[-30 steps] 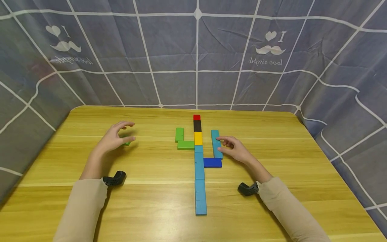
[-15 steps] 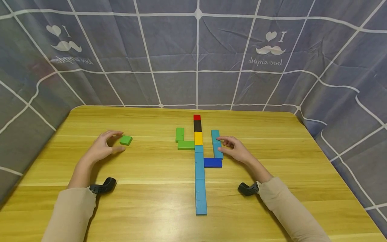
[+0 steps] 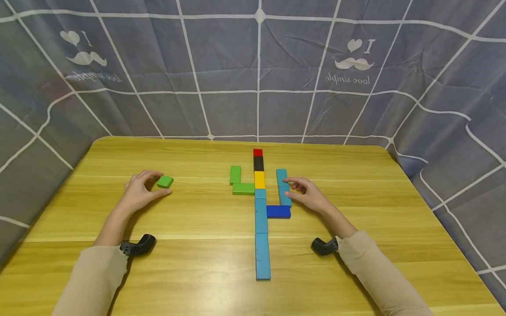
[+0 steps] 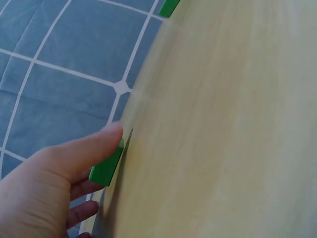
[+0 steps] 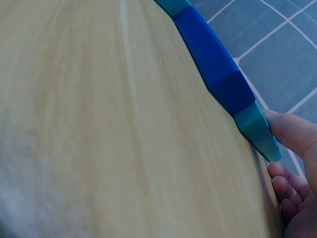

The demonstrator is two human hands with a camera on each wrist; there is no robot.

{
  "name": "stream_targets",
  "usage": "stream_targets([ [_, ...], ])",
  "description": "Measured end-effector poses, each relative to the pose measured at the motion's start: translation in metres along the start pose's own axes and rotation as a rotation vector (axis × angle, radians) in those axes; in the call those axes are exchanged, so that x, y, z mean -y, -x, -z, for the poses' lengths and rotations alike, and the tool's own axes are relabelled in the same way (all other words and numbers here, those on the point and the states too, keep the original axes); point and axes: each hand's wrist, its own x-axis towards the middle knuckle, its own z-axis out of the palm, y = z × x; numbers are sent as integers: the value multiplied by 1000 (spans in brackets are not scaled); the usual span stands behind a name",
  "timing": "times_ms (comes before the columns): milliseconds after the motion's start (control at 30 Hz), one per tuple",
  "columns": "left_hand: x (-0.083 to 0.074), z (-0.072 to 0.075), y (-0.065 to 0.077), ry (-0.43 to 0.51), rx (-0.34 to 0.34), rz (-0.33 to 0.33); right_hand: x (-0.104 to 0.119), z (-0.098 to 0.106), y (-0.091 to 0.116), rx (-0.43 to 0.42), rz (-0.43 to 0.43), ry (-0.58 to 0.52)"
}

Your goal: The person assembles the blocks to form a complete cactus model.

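My left hand (image 3: 138, 191) is at a small green block (image 3: 165, 181) lying on the left of the table, thumb and fingers spread on either side of it. In the left wrist view the thumb overlaps that block (image 4: 106, 168). My right hand (image 3: 308, 195) rests beside two light blue blocks (image 3: 282, 177) set end to end, with index fingertip and thumb tip at their right side. A dark blue block (image 3: 278, 212) joins them to a long middle column of light blue blocks (image 3: 261, 215). In the right wrist view the thumb reaches the light blue block (image 5: 257, 130).
Beyond the light blue column are a yellow block (image 3: 259, 180), a black block (image 3: 258, 163) and a red block (image 3: 258, 152). Two green blocks (image 3: 243, 189) form an angle on its left. A grey curtain (image 3: 221, 66) surrounds the wooden table (image 3: 197, 263).
My left hand has drawn back to the left from over the small green block, uncovering it, then come slightly right again around it. The right hand has stayed in place.
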Motion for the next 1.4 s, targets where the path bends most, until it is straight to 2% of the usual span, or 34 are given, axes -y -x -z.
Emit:
stream_targets([
  [267, -2, -2, -2, 3, -38, -41, 32, 2, 6, -3, 24, -6],
  [467, 0, -2, -3, 24, -28, -64, 12, 1, 1, -11, 4, 1],
  [667, 0, -2, -2, 72, -12, 0, -4, 0, -2, -4, 12, 2],
  [833, -1, -3, -2, 67, -56, 20, -2, 1, -2, -5, 0, -12],
  [967, -5, -3, -3, 75, -75, 11, 18, 3, 2, 0, -9, -15],
  [1067, -9, -6, -9, 95, -81, -9, 31, 4, 6, 6, -12, -15],
  [1233, -22, -18, -27, 163, -74, -62, 33, 4, 6, 10, -14, -20],
  [1400, -40, -34, -46, 215, -41, -74, 33, 3, 7, 5, -14, -3],
])
